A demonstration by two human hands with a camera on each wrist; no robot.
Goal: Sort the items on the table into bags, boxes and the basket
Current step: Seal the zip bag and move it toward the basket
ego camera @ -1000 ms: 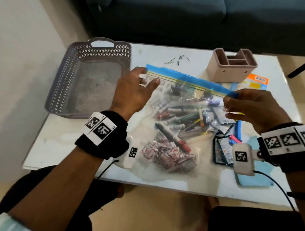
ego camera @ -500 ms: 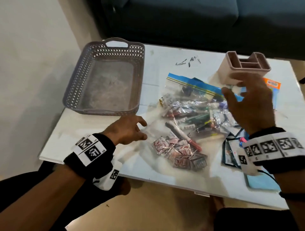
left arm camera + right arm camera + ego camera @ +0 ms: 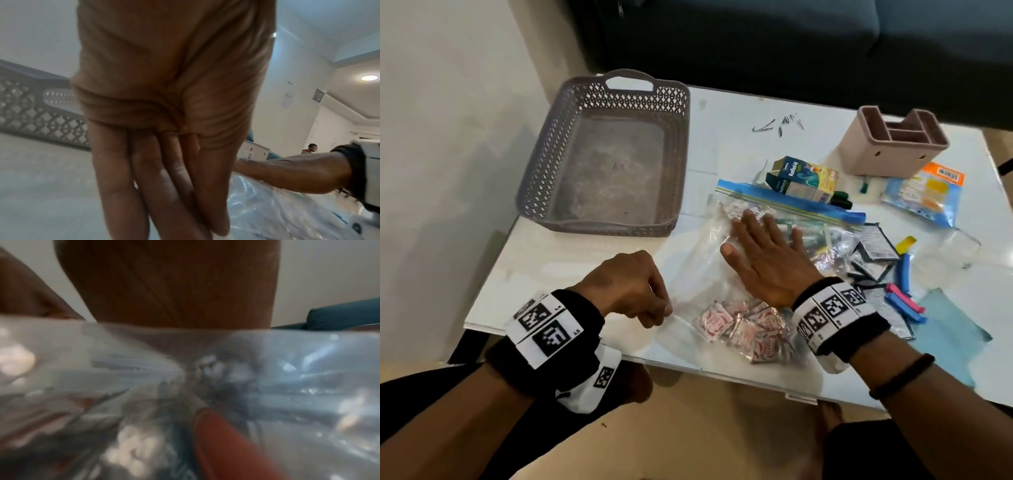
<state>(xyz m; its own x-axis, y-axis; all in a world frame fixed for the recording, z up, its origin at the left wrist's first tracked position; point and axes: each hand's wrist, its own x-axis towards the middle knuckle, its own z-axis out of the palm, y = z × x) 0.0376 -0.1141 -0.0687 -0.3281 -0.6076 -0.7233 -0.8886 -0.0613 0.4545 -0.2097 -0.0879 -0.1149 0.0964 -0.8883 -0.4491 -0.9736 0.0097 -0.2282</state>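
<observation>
A clear zip bag (image 3: 698,260) with a blue seal strip (image 3: 791,202) lies flat on the white table (image 3: 592,260). It holds markers and red-and-white sachets (image 3: 746,329). My right hand (image 3: 760,246) lies flat on the bag's middle with fingers spread and presses it down. The right wrist view shows the bag (image 3: 287,386) and a red marker (image 3: 222,443) close under the palm. My left hand (image 3: 666,308) has its fingers curled at the bag's near left corner and pinches the plastic there. The left wrist view shows the fingers (image 3: 185,203) bunched and pointing down at the bag (image 3: 267,211).
A grey lattice basket (image 3: 599,102) stands empty at the back left. A pink divided box (image 3: 887,157) stands at the back right. Near the bag's seal are a small carton (image 3: 801,178) and an orange-blue packet (image 3: 924,192). Dark sachets (image 3: 873,253), clips (image 3: 900,301) and black pins (image 3: 777,125) lie loose.
Both hands let go of the bag's seal edge and the bag dropped flat. The right hand came down onto its middle. The left hand moved to the near left corner.
</observation>
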